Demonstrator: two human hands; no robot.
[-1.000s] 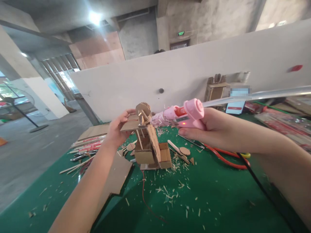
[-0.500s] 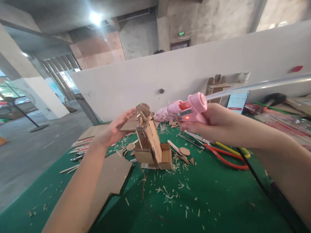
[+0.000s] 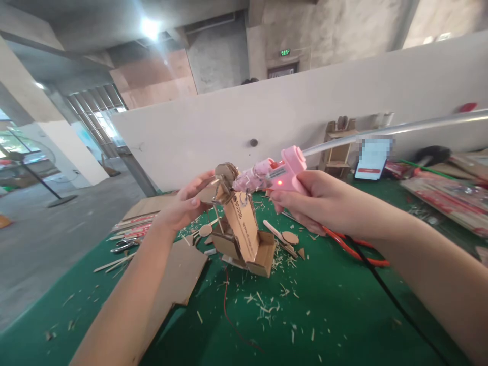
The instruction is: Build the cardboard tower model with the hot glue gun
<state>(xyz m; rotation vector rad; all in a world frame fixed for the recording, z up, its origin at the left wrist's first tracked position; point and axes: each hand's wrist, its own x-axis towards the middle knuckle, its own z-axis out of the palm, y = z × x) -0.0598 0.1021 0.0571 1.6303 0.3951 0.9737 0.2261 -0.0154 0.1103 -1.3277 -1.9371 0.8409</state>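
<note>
A pink hot glue gun with a lit red light and a long clear glue stick is gripped in my right hand. Its nozzle points left, close to the top of a cardboard model, where round cardboard discs sit; whether it touches them I cannot tell. My left hand is closed on the upper left side of that model, thumb toward me, its other fingertips partly hidden behind the cardboard. Printed lettering shows on the model's sloping panel, and an open box forms its right foot. A thin red wire trails below it.
Orange-handled scissors lie under my right forearm, with the black cable nearby. Cardboard sheets and wood sticks are on the left. Wood shavings litter the green table. A phone leans at the back right.
The cardboard model has turned, so its printed panel faces me more. My right hand has brought the glue gun left and slightly down toward the discs.
</note>
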